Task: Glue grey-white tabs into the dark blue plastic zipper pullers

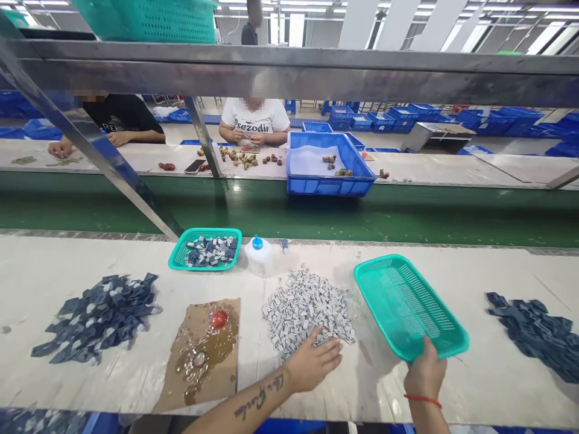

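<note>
My left hand [313, 363] lies with fingers stretched over the near edge of a pile of small light-grey pieces [307, 307]. My right hand [425, 371] grips the near end of a green plastic basket [407, 304], thumb over the rim, and the basket holds nothing. Left of the pile, a piece of brown cardboard [212, 367] is wet with clear liquid and carries a red round cap [219, 319]. A white bottle with a blue top [258, 256] stands behind the pile.
Dark blue-grey pieces lie heaped at left [99, 313] and right [536, 331]. Another green basket [205, 265] holds mixed dark and light pieces. A slanted metal post [113, 163] rises at left to a shelf [289, 72]. Across the green belt [253, 211], people sit near a blue crate [328, 184].
</note>
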A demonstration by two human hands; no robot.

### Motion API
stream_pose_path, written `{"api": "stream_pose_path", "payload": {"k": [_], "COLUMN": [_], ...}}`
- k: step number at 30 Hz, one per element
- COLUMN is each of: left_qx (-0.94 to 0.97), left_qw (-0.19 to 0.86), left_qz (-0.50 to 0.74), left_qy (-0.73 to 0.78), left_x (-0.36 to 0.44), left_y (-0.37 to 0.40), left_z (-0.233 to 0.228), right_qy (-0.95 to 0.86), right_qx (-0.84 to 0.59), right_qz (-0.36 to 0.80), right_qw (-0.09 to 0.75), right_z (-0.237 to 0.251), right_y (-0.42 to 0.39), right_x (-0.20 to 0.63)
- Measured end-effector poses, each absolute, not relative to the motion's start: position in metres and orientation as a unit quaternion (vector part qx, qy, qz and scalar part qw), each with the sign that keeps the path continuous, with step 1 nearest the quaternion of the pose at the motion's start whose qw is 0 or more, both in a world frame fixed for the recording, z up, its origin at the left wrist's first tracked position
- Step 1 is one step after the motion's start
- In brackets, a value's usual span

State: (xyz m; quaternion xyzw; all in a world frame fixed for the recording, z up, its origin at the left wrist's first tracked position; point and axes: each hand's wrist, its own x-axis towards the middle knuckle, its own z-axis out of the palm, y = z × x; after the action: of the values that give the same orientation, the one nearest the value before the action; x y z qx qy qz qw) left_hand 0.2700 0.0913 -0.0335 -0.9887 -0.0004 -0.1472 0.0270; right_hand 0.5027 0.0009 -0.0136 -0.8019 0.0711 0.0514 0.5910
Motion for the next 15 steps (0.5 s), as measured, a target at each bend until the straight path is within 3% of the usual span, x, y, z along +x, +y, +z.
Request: {"api": "stream_pose_path", "payload": {"k": [4, 7, 15], "left_qx": [-0.985, -0.980, -0.940], "left_qw": [0.026, 0.016, -0.013], "left_qz": [-0.165, -0.185, -0.306], "left_qy": [-0.029, -0.065, -0.153], "left_x": [0.265, 0.256, 0.200], "left_y": [0.084, 0.063, 0.007], "left_z": [-0.015, -0.012, -0.080], "right_qy": [0.087, 0.061, 0.051], "right_qx": [-0.825, -0.810, -0.731], "right_qz": [0.150, 0.212, 0.321], "right_qw": [0.538, 0.544, 0.600], "right_z": [-0.027, -0.030, -0.021], "right_y": [0.014, 0.013, 0.006], "right_x": [0.500, 0.486, 0.464]}}
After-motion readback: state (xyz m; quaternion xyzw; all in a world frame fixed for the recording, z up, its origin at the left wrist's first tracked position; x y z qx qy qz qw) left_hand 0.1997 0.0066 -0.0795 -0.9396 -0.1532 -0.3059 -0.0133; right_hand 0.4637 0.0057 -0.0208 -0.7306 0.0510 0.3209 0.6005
